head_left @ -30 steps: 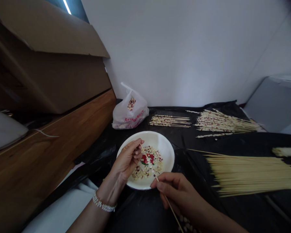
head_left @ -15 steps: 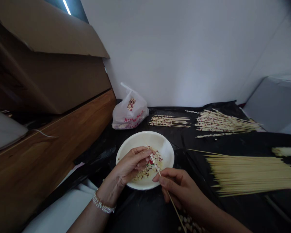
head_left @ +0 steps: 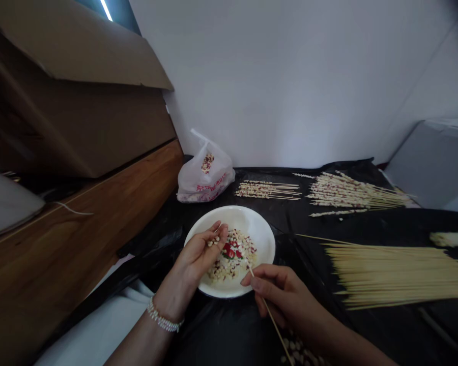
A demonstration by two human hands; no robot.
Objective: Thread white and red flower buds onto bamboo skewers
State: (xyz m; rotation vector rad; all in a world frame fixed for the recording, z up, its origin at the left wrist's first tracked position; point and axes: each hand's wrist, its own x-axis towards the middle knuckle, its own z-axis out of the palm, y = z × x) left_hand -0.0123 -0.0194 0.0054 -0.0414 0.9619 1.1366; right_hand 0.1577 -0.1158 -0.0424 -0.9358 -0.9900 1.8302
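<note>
A white bowl (head_left: 265, 239) with a red flower pattern on its bottom holds loose corn kernels (head_left: 229, 273), cream and dark red. Over its left side, my left hand (head_left: 198, 254) is turned palm up and cupped, with several kernels (head_left: 213, 241) lying at its fingers. At the bowl's right front rim, my right hand (head_left: 278, 287) pinches a thin bamboo skewer (head_left: 273, 317) between thumb and fingers. The skewer slants up and left, its upper end over the bowl among pale kernels; how many are threaded on it is hard to make out.
Behind the bowl stands a white plastic bag (head_left: 206, 175) of kernels. Kernel-threaded skewers lie in a small group (head_left: 265, 189) and a larger pile (head_left: 347, 192). Bare skewers (head_left: 397, 274) lie at right on black plastic sheeting (head_left: 301, 223). A cardboard box (head_left: 80, 117) rises at left.
My left hand has drawn away from the skewer's upper end, moving left and turning its palm up, so kernels show in its fingers. My right hand and the skewer stay nearly still.
</note>
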